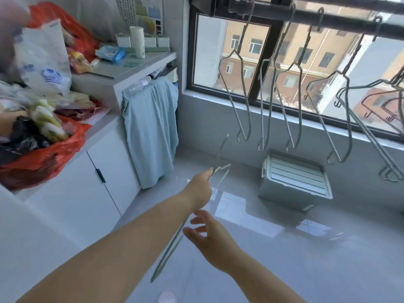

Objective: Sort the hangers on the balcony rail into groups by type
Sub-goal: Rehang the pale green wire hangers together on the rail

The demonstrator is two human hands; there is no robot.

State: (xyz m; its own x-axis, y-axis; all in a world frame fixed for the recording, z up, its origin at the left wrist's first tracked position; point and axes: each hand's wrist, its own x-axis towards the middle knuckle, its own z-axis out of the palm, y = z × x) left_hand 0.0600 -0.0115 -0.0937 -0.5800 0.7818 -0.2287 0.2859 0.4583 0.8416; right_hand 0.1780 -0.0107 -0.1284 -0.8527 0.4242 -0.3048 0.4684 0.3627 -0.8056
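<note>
Well below the black rail [328, 18], the left hand [202, 186] is pinching a thin wire hanger [168, 254], which is blurring and partly hiding behind the forearm. Just under it, the right hand [207, 234] is hovering, fingers spread, holding nothing. Other hangers [270, 103] are dangling from the rail, the rightmost running off the frame edge.

Perhaps six hangers [240, 95], one rail [349, 19].

No words or numbers can be read here. The white bag [43, 62] has blue print, the cup [137, 41] has green marks, and the blue pack [111, 53] may have writing too. All of it is too blurry to read.
</note>
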